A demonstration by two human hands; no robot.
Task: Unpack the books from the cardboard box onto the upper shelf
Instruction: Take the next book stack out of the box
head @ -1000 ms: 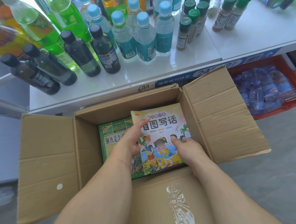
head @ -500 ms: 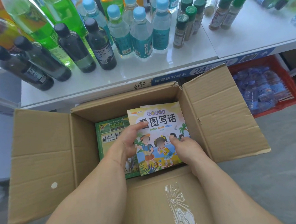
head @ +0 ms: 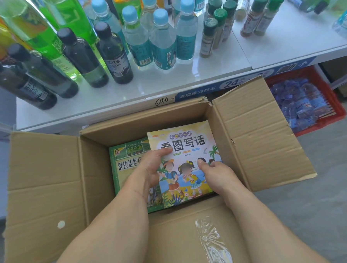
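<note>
Step in hand: picking the first book out of the box [head: 257, 131]; nothing looks unpacked onto the shelf [head: 284, 45] yet. The box sits open on the floor just near of the shelf edge, flaps spread left, right and near. Inside, a yellow picture book [head: 186, 150] lies on top at the right, overlapping a green book [head: 128, 160] to its left. Left hand [head: 152, 168] grips the yellow book's left edge, thumb across the cover, fingers curled under out of sight. Right hand [head: 217, 173] pinches the same book at its right side, thumb on the cover, fingers tucked beneath. Both hands grasp the yellow book, which seems slightly lifted at the near edge, though I cannot tell whether it is clear of the green one. Next move, as I judge it: raise the book straight up out of the box, clear the far wall, and carry it far onto the shelf. The shelf's far and left parts are packed with bottles [head: 160, 41]; the bare patch at the right, near the spice jars [head: 209, 35], looks the likeliest spot. Risk: knocking a bottle while setting down.
</note>
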